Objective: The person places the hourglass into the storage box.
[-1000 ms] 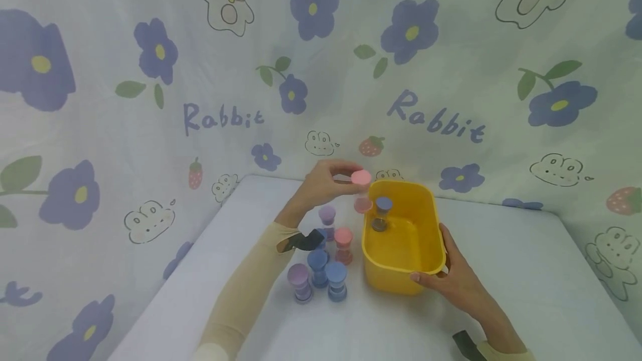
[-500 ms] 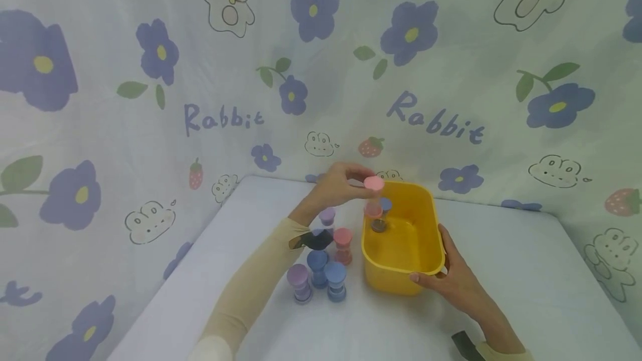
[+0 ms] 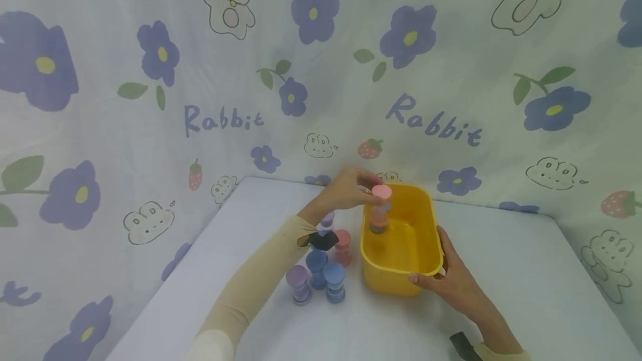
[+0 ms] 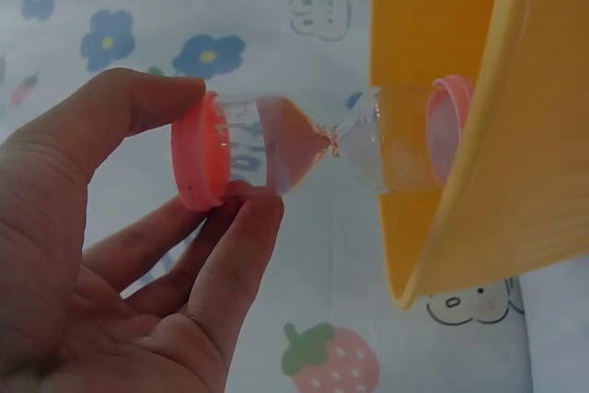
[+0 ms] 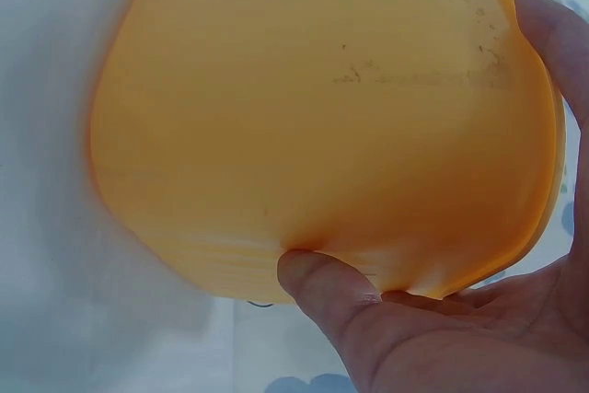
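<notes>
My left hand (image 3: 350,189) pinches a pink-capped hourglass (image 3: 382,193) by its upper end, thumb on the cap and fingers against the glass. In the left wrist view pink sand (image 4: 290,144) fills the bulb nearer the hand, and the far cap (image 4: 449,128) overlaps the rim of a yellow plastic bin. This bin (image 3: 393,283) stands on the table, the hourglass dipping inside its left back part. Behind it, a blue-topped hourglass in the bin is mostly hidden. My right hand (image 3: 458,280) grips the bin's near right corner, thumb (image 5: 322,287) pressed on its wall.
Left of the bin several hourglasses stand upright: a pink one (image 3: 343,247), blue ones (image 3: 317,266) and a purple one (image 3: 298,283) in front. Another purple one (image 3: 328,219) is partly behind my left wrist. A rabbit-print curtain (image 3: 341,82) hangs behind the white table (image 3: 501,249).
My left hand has carried the pink hourglass rightward and down, from beside the bin's left rim to inside its opening. The right hand keeps its grip on the bin.
</notes>
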`<state>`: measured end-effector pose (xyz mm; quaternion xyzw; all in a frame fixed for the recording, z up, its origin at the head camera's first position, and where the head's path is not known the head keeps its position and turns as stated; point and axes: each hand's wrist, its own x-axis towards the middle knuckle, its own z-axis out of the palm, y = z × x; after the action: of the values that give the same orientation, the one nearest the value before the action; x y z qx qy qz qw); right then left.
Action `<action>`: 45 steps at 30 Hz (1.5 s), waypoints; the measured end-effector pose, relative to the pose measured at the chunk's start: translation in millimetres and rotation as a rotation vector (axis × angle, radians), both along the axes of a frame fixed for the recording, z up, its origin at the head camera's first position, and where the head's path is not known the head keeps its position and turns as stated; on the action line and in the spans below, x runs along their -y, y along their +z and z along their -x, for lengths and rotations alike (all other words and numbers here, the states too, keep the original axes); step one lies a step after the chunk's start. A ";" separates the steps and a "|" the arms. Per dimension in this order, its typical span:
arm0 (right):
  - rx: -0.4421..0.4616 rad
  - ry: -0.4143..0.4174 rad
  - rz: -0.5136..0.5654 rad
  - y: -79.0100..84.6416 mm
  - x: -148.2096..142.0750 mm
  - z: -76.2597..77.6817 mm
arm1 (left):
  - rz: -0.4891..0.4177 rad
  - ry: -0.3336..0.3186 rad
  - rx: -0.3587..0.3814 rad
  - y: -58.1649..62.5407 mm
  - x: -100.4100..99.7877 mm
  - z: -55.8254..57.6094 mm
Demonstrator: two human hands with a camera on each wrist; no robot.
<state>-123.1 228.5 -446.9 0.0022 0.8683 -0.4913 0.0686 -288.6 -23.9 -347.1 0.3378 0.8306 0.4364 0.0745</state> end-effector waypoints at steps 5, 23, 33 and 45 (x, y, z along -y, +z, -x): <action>0.015 -0.007 0.003 -3.7 -0.5 0.3 | 0.069 0.016 0.018 -5.3 -5.6 -0.9; -0.012 0.000 0.032 -5.1 -2.1 0.0 | 0.273 0.063 0.124 -24.7 -13.3 5.9; -0.045 0.013 0.053 -4.3 -3.4 0.5 | 0.363 -0.034 0.009 -27.4 -20.9 11.3; -0.052 0.013 0.058 -3.6 -3.6 1.2 | 0.477 -0.143 -0.123 -27.4 -31.0 14.9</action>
<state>-124.3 232.2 -450.5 -0.0182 0.8551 -0.5158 0.0490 -303.5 7.1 -374.5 0.3944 0.8870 0.2005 0.1320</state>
